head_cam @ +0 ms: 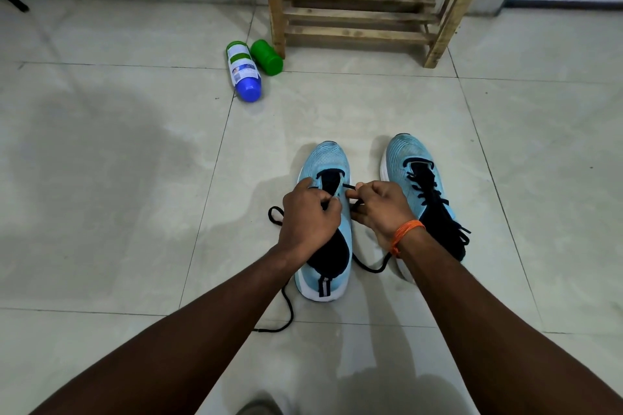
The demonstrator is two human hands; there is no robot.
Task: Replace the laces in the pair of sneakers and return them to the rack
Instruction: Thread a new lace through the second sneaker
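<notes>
Reaches forward and down with both bare forearms, converging. Keeps left hand [308, 216] knuckles-up, fingers curled under, thumb stretched ahead; whatever they hold stays hidden. Just beside it, pinches lace [349, 186] tip between right hand [381, 209] thumb and forefinger, other fingers curled.

Ahead on your left, a blue-capped bottle [243, 72] and a green bottle [266, 56] lie just beside each other on the tile floor [101, 178].
</notes>
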